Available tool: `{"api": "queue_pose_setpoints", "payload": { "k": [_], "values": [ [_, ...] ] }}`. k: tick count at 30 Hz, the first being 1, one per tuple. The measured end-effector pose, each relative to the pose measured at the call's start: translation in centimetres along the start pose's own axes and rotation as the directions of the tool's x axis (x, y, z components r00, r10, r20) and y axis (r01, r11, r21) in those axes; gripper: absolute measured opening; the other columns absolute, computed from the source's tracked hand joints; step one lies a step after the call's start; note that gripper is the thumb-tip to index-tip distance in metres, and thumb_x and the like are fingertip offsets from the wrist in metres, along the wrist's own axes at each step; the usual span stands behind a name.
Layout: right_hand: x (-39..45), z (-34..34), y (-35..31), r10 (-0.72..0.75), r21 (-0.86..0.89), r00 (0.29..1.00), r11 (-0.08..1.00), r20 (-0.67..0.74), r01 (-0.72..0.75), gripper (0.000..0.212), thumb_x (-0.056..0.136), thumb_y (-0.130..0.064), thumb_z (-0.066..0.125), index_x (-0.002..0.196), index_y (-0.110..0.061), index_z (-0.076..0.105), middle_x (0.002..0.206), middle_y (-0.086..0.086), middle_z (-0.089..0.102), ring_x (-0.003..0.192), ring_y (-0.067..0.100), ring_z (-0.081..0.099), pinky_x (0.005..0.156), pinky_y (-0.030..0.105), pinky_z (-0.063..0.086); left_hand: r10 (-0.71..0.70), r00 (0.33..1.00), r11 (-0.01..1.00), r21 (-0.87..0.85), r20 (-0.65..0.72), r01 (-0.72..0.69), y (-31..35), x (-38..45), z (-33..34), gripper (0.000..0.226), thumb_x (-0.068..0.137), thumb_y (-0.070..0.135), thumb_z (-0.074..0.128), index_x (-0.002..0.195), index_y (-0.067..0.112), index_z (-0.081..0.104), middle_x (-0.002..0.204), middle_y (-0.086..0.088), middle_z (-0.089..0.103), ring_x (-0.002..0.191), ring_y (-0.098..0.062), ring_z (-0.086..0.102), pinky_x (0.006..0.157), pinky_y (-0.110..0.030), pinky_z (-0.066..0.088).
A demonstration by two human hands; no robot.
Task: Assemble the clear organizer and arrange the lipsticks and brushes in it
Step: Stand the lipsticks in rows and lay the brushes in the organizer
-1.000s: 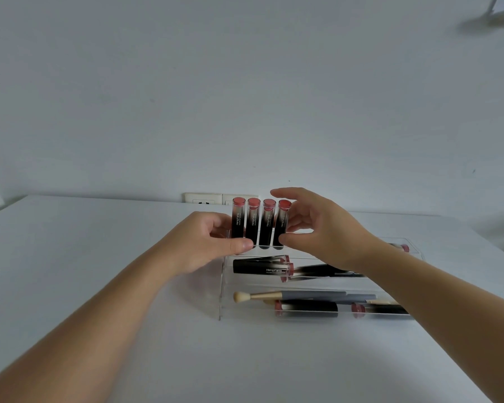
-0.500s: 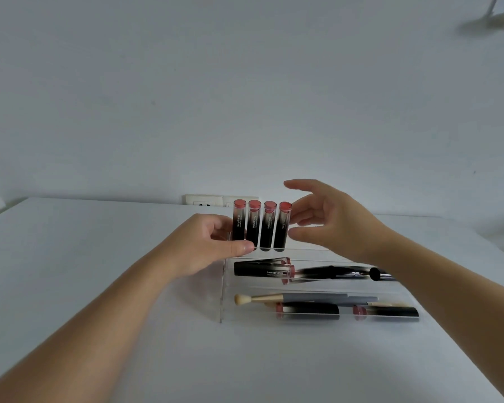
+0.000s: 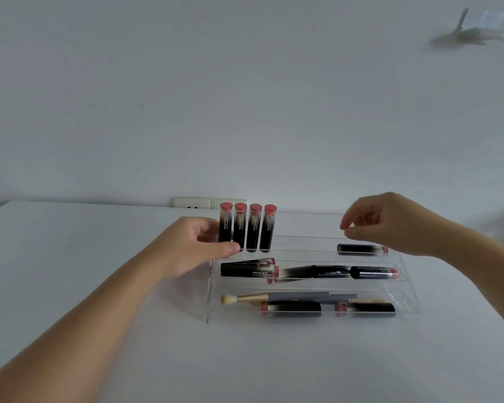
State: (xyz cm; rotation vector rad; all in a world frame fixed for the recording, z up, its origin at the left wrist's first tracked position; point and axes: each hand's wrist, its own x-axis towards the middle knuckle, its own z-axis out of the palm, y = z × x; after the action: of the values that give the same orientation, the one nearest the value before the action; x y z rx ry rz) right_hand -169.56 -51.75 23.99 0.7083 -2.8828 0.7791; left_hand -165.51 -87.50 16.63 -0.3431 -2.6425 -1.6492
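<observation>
A: Clear acrylic, the organizer [image 3: 312, 314]. At its nine o'clock end the left hand [image 3: 186, 245] grips the first of four upright lipsticks [image 3: 248, 226].

B: And the next one?

A: The lying lipstick [image 3: 361, 249], long axis three-to-nine, back tier. The right hand [image 3: 390, 225] is nearer, hovering just above at twelve o'clock, fingers loosely curled, holding nothing.
</observation>
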Motion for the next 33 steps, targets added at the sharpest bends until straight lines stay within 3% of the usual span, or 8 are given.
{"api": "queue_pose_setpoints", "payload": {
  "k": [2,9,15,18,22,25,30,33],
  "values": [
    [-0.4,-0.1,0.7,0.024,-0.061,0.998,0.998,0.061,-0.020,0.016,0.084,-0.030,0.077,0.078,-0.044,0.073,0.064,-0.014,0.061,0.052,0.003,0.050,0.058,0.027,0.050,-0.007,1.000,1.000,0.000,-0.016,0.007,0.1,0.0,0.0,0.047,0.057,0.065,0.081,0.101,0.049,0.074,0.099,0.017,0.078,0.096,-0.001,0.073,0.093,-0.027,0.050],
    [-1.0,-0.2,1.0,0.039,-0.199,0.990,0.980,0.134,-0.012,0.014,0.089,-0.036,0.069,0.080,-0.045,0.071,0.076,-0.009,0.064,0.062,-0.002,0.053,0.060,0.014,0.043,0.005,0.993,1.000,0.014,-0.119,-0.003,1.4,-0.7,-1.6,0.049,0.058,0.056,0.091,0.091,0.023,0.075,0.090,0.006,0.079,0.085,-0.008,0.074,0.094,-0.037,0.055],
    [-0.9,-0.6,1.0,0.033,-0.262,0.983,0.965,0.178,0.015,0.012,0.090,-0.040,0.067,0.082,-0.048,0.069,0.080,-0.009,0.063,0.065,-0.007,0.053,0.060,0.014,0.041,0.075,0.956,0.970,0.242,-0.284,-0.004,3.8,-2.3,-4.1,0.046,0.059,0.059,0.086,0.069,0.021,0.062,0.059,0.010,0.054,0.054,-0.007,0.044,0.054,-0.025,0.036],
    [-0.5,-0.7,0.7,0.035,-0.289,0.981,0.957,0.193,0.023,0.012,0.088,-0.041,0.069,0.079,-0.048,0.068,0.078,-0.011,0.062,0.065,-0.008,0.054,0.059,0.014,0.038,0.157,0.967,0.936,0.344,-0.201,-0.080,5.7,-4.2,-2.7,0.032,0.067,0.052,0.085,0.072,0.028,0.065,0.055,0.016,0.055,0.047,-0.003,0.042,0.045,-0.014,0.034],
    [0.1,-1.0,-0.1,0.051,-0.343,0.971,0.939,0.235,0.033,0.011,0.086,-0.042,0.071,0.077,-0.048,0.070,0.077,-0.015,0.065,0.066,-0.005,0.059,0.057,0.011,0.039,0.192,0.980,0.827,0.545,-0.047,-0.136,7.3,-5.3,1.3,0.027,0.077,0.058,0.074,0.100,0.049,0.064,0.078,0.019,0.065,0.067,-0.005,0.059,0.062,-0.026,0.049],
    [0.4,-1.5,-0.4,0.079,-0.394,0.960,0.918,0.270,0.035,0.004,0.085,-0.044,0.072,0.082,-0.044,0.075,0.079,-0.019,0.069,0.072,-0.002,0.064,0.067,0.018,0.049,0.243,0.970,0.690,0.702,0.005,-0.177,7.7,-5.1,3.4,0.030,0.088,0.051,0.068,0.118,0.047,0.063,0.090,0.038,0.054,0.089,0.007,0.053,0.070,-0.017,0.038],
    [0.7,-2.1,-0.5,0.105,-0.512,0.940,0.855,0.324,0.081,0.011,0.084,-0.046,0.069,0.073,-0.047,0.069,0.067,-0.032,0.065,0.067,-0.005,0.063,0.060,0.018,0.044,0.234,0.972,0.558,0.817,0.015,-0.147,7.2,-4.5,4.5,0.031,0.095,0.047,0.060,0.124,0.037,0.064,0.113,0.015,0.068,0.108,-0.009,0.058,0.084,-0.030,0.047],
    [1.0,-2.2,-0.3,0.117,-0.581,0.929,0.805,0.351,0.118,0.012,0.085,-0.044,0.066,0.072,-0.046,0.066,0.067,-0.019,0.069,0.073,-0.002,0.064,0.062,0.022,0.047,0.194,0.981,0.517,0.847,0.029,-0.127,7.1,-4.2,4.6,0.027,0.096,0.044,0.059,0.120,0.033,0.065,0.111,0.012,0.069,0.108,-0.015,0.060,0.086,-0.034,0.049]
  ]
}}
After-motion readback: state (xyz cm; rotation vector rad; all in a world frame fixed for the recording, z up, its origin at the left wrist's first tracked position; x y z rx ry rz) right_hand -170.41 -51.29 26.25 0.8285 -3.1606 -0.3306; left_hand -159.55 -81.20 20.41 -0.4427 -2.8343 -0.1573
